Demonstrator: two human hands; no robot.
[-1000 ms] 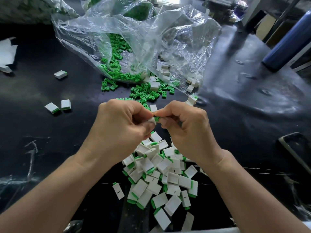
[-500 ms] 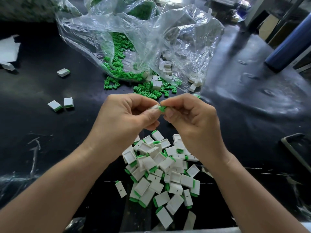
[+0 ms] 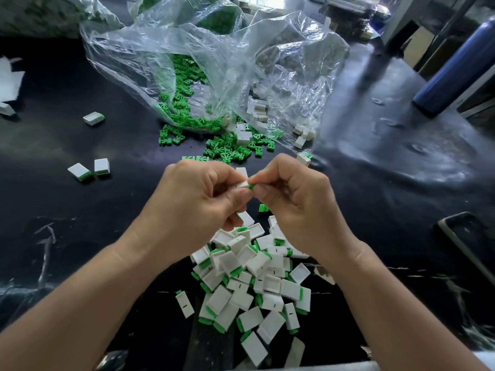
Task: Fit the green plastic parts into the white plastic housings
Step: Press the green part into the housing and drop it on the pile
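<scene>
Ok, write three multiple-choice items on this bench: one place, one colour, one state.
1. The heap of finished pieces lies: A) far right B) near middle, closest to the person C) far left.
2. The loose parts by the clear bag are: A) green B) red C) blue.
3. The right hand: A) lies flat B) hangs empty C) pinches a green part.
B: the heap fills the near middle. A: green scatter at the bag's mouth. C: its fingers hold the part at the white housing in the left hand.
</scene>
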